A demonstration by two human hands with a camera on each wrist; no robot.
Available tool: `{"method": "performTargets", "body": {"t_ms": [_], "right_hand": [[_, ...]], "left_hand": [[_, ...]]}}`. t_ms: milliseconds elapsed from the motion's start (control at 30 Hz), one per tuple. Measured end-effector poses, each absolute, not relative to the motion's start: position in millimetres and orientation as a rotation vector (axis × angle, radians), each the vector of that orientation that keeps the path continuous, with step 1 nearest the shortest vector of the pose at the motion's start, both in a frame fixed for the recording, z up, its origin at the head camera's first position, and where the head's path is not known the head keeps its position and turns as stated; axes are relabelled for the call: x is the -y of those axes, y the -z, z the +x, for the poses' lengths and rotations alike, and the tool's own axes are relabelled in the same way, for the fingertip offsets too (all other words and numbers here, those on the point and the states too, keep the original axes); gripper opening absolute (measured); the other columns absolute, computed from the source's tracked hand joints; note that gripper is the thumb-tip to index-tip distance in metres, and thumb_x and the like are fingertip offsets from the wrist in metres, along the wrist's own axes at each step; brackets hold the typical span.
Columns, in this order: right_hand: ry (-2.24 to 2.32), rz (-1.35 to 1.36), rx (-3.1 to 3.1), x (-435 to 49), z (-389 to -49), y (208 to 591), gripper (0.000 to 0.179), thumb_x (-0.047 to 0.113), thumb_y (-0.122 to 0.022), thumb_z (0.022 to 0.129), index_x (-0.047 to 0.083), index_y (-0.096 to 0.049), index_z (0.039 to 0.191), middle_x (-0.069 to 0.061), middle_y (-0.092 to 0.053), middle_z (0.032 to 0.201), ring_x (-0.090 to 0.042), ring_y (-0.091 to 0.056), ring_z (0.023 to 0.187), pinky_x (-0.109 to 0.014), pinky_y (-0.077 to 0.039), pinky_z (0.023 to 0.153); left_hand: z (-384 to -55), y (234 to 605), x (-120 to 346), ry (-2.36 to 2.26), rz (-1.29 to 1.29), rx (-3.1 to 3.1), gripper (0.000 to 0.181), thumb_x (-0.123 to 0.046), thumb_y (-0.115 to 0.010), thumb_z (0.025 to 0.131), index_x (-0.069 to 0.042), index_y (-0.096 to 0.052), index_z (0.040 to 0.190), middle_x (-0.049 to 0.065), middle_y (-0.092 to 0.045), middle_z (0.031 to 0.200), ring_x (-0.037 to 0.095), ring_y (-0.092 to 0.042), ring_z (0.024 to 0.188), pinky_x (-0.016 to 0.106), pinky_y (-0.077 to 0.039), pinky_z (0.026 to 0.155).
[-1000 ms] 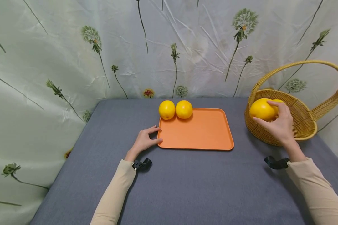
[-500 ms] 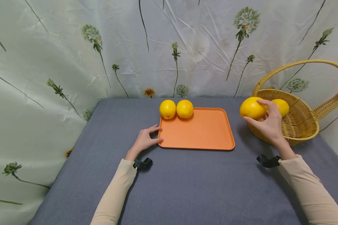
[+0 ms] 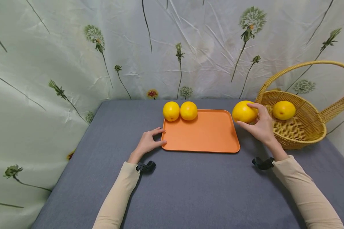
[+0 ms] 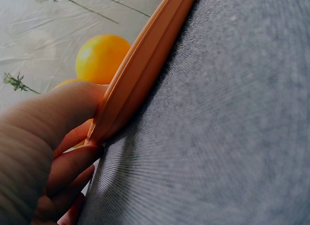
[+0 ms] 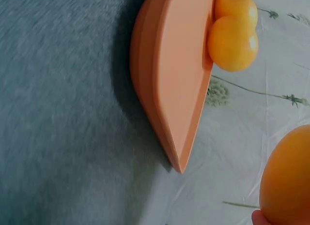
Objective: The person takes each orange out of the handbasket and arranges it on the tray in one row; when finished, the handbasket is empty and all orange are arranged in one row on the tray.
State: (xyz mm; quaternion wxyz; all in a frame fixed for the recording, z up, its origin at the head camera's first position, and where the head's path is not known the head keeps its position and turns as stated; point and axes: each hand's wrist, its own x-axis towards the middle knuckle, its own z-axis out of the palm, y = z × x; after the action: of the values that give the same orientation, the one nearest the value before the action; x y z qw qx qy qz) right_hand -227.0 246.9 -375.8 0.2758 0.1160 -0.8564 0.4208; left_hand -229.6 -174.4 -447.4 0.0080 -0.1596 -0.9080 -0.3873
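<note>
My right hand (image 3: 262,128) holds an orange (image 3: 244,112) between thumb and fingers, above the gap between the tray's right end and the basket. In the right wrist view this orange (image 5: 289,179) shows at the lower right with one fingertip on it. My left hand (image 3: 146,142) grips the left edge of the orange-coloured tray (image 3: 203,133), thumb and fingers at the rim. The left wrist view shows the thumb over the tray's wall (image 4: 140,65). Two oranges (image 3: 171,111) (image 3: 188,111) sit side by side at the tray's back left corner.
A wicker basket (image 3: 309,138) with a tall arched handle stands at the right, another orange (image 3: 283,110) inside it. Grey cloth (image 3: 195,187) covers the table. Behind it hangs a curtain (image 3: 212,57) printed with dandelions.
My right hand has carried the orange left, out of the basket and toward the tray's right end. The orange left in the basket is now fully visible. My left hand stays at the tray.
</note>
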Motion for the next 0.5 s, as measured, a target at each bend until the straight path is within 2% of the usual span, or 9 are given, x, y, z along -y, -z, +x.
{"method": "performTargets", "body": {"t_ms": [67,133,300,367,433,500], "right_hand": [[-1.135,0.328,2.319,-243.8,-228.3,376.2,0.068,0.001,-0.081,0.064,0.004,-0.052,0.125,-0.007,-0.049,0.122,0.011,-0.037,0.101,0.0,-0.037,0.07],[-1.139,0.352,2.338,-240.9,-230.1,376.4,0.069,0.0,-0.081,0.065,0.004,-0.051,0.126,-0.017,-0.047,0.124,0.009,-0.036,0.101,0.001,-0.036,0.071],[-1.119,0.392,2.398,-233.9,-235.8,378.9,0.067,0.003,-0.08,0.067,0.006,-0.052,0.127,-0.02,-0.047,0.128,-0.005,-0.04,0.108,-0.002,-0.036,0.074],[-1.111,0.406,2.424,-230.5,-239.1,380.0,0.067,0.005,-0.08,0.067,0.006,-0.052,0.127,-0.02,-0.046,0.13,-0.016,-0.043,0.112,-0.012,-0.042,0.077],[-1.122,0.429,2.443,-227.0,-242.8,381.2,0.066,0.006,-0.08,0.067,0.005,-0.052,0.127,-0.021,-0.045,0.132,-0.026,-0.044,0.116,-0.029,-0.05,0.081],[-1.118,0.447,2.457,-223.6,-246.9,382.9,0.067,0.006,-0.081,0.067,0.005,-0.052,0.127,-0.022,-0.044,0.132,-0.032,-0.044,0.118,-0.045,-0.05,0.081]], "left_hand": [[-229.6,447.0,174.2,1.214,-0.503,2.832,0.055,-0.032,-0.076,0.076,-0.014,-0.061,0.126,0.015,-0.05,0.14,0.031,-0.046,0.133,0.049,-0.036,0.11],[-229.8,446.6,174.2,1.22,-0.51,2.823,0.055,-0.032,-0.077,0.076,-0.013,-0.062,0.125,0.016,-0.051,0.14,0.031,-0.046,0.132,0.049,-0.036,0.109],[-229.4,446.6,174.3,1.23,-0.504,2.823,0.054,-0.031,-0.077,0.076,-0.013,-0.062,0.124,0.015,-0.051,0.139,0.031,-0.046,0.132,0.049,-0.036,0.11],[-229.2,446.8,174.3,1.226,-0.501,2.828,0.054,-0.031,-0.077,0.076,-0.013,-0.062,0.125,0.015,-0.051,0.139,0.031,-0.046,0.133,0.049,-0.035,0.11],[-229.3,446.9,174.4,1.224,-0.502,2.83,0.054,-0.031,-0.077,0.076,-0.013,-0.062,0.125,0.015,-0.051,0.14,0.031,-0.046,0.133,0.049,-0.035,0.11],[-229.5,446.8,174.5,1.221,-0.505,2.828,0.054,-0.031,-0.077,0.076,-0.012,-0.062,0.125,0.015,-0.051,0.14,0.031,-0.046,0.132,0.049,-0.036,0.11]]}}
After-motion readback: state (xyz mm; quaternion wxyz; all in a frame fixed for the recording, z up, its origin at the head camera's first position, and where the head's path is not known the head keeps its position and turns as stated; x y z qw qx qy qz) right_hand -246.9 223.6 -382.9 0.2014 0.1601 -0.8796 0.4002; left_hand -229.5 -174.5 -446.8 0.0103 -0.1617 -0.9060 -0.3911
